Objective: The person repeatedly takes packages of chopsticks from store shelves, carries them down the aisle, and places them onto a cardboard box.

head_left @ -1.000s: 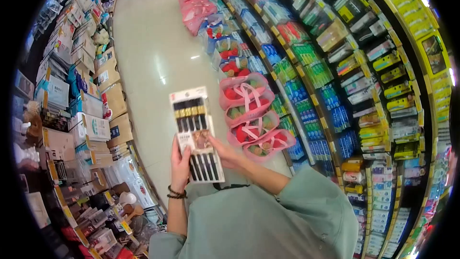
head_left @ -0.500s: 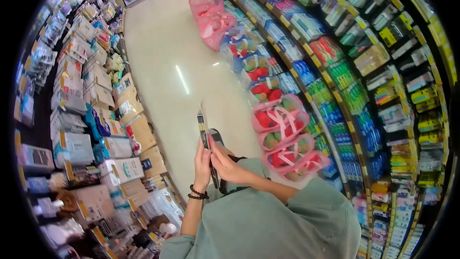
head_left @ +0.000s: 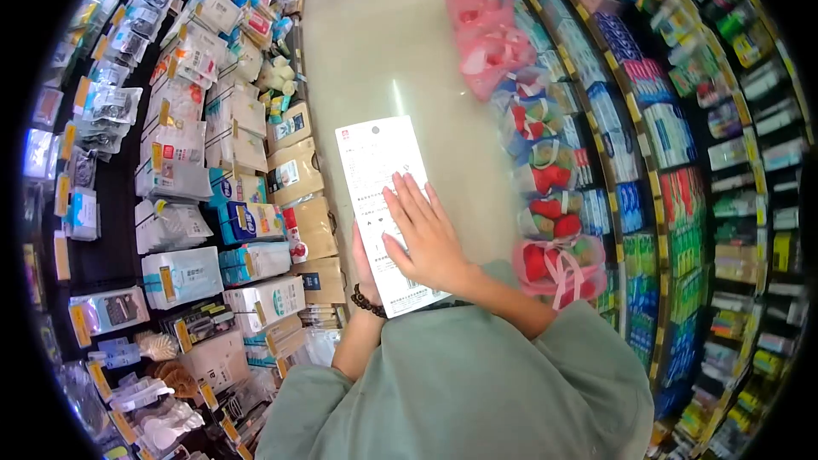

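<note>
A long white package card (head_left: 383,162) with printed text, a barcode and a hang hole at the top is in front of my body, its printed side facing up. My left hand (head_left: 364,262) grips its left edge, with the fingers mostly hidden beneath. Flat across the card's middle lies my right hand (head_left: 423,234), fingers stretched out and thumb apart. What the card carries on its underside is hidden. A dark beaded bracelet (head_left: 367,301) circles my left wrist.
Shelves of hanging packets (head_left: 183,153) line the left side. On the right, pink bags (head_left: 558,273) and clear bags of red and green items (head_left: 545,166) stand before shelves with toothpaste-like boxes (head_left: 618,132). A pale shiny floor (head_left: 383,34) runs between them.
The package has turned from edge-on to flat, showing its white printed side. My right hand has gone from its side to lying across it. The view has shifted left.
</note>
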Action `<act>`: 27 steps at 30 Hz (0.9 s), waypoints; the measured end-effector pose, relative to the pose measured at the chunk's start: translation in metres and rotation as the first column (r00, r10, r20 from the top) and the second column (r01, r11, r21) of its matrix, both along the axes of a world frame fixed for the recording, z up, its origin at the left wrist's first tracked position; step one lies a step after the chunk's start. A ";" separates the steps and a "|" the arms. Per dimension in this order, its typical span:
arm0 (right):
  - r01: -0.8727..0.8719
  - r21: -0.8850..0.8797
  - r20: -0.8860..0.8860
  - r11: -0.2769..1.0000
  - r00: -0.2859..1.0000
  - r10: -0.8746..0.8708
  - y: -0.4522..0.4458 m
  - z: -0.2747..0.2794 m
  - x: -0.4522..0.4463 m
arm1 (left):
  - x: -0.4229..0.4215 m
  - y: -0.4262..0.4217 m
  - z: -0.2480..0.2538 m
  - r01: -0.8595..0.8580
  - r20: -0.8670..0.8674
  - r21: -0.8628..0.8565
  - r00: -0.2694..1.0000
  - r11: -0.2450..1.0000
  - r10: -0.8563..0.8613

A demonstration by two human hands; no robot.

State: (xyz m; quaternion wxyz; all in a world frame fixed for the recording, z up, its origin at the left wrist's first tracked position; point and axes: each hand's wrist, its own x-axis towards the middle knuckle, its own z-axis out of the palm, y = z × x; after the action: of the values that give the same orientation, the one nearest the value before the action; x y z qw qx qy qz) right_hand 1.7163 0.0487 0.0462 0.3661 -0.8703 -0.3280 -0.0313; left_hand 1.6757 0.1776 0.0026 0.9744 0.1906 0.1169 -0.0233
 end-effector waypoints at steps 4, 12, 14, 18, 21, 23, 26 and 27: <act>-0.006 0.009 0.018 1.000 1.000 0.006 0.018 -0.011 0.084 | 0.084 0.018 -0.018 0.087 0.222 -0.135 0.974 0.987 -0.056; 0.054 -0.098 0.058 0.994 0.997 -0.048 0.069 -0.018 0.278 | 0.296 0.064 0.002 0.109 0.012 -0.089 0.994 0.990 -0.108; 0.076 -0.089 0.074 0.993 0.995 -0.070 0.083 -0.006 0.334 | 0.358 0.075 0.016 0.110 0.071 -0.021 0.992 0.994 -0.109; 0.036 0.003 0.041 0.999 0.999 -0.037 0.112 0.002 0.419 | 0.452 0.100 0.037 0.010 -0.001 0.172 1.000 0.985 -0.010; -0.005 0.006 0.065 1.000 0.998 0.005 0.130 -0.002 0.467 | 0.510 0.123 0.034 0.011 0.017 -0.016 1.000 1.000 -0.011; -0.029 0.029 0.005 0.999 1.000 0.029 0.143 -0.003 0.499 | 0.550 0.142 0.027 -0.020 0.033 0.040 0.999 0.999 0.019; -0.073 0.035 -0.048 0.997 0.996 0.074 0.162 -0.011 0.550 | 0.607 0.173 0.007 -0.012 0.043 0.022 0.999 1.000 0.011; -0.092 0.031 -0.059 0.995 0.994 0.093 0.166 -0.015 0.565 | 0.627 0.186 -0.001 0.013 0.093 0.043 0.996 0.999 -0.017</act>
State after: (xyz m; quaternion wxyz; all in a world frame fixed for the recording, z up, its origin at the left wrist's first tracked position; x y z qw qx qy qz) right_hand 2.2818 0.2147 0.0311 0.3893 -0.8494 -0.3562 0.0075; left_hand 2.3022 0.3632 0.0016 0.9744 0.2127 0.0704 -0.0190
